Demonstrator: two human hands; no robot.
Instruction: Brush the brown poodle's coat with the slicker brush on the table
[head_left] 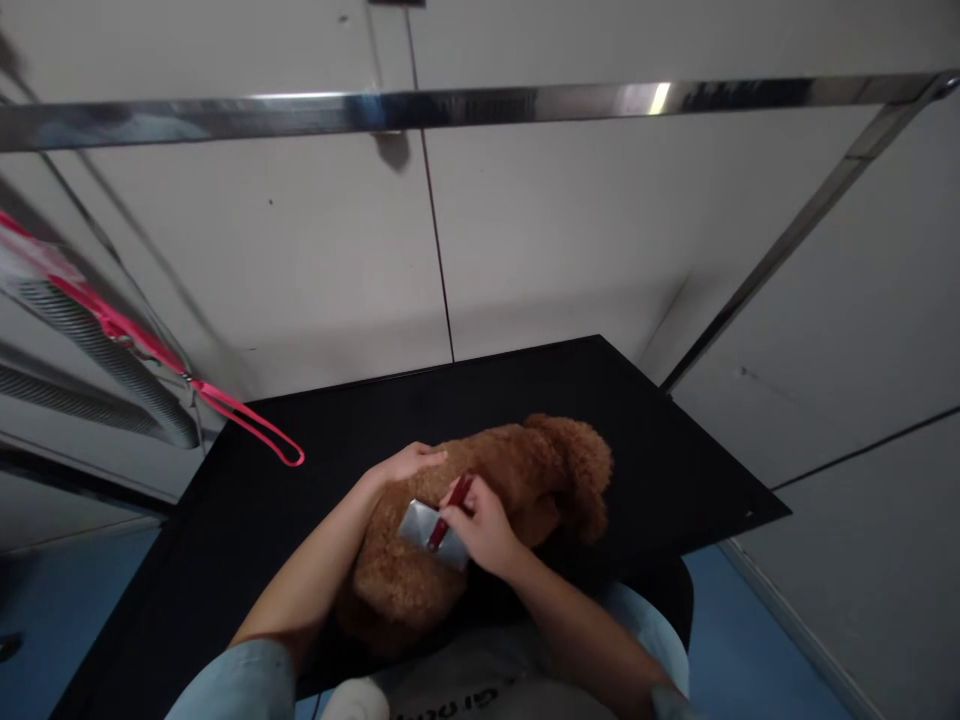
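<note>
A curly brown dog (495, 455) is on the black table (315, 430), its head toward the right and its hindquarters toward the left. My right hand (484, 525) is closed round the dark red handle of a slicker brush (418, 522). The brush's flat silver head lies against the fur of the dog's side, so its bristles are hidden. Across the dog's back rests my left hand (409, 462), laid flat with its fingers stretched out on the coat.
A shiny metal frame bar (480, 107) crosses above the table, with a post coming down at the right. Pink looped straps (247, 420) hang over the left side, beside a grey ribbed hose (112, 345). Behind the table stands a pale wall (315, 250).
</note>
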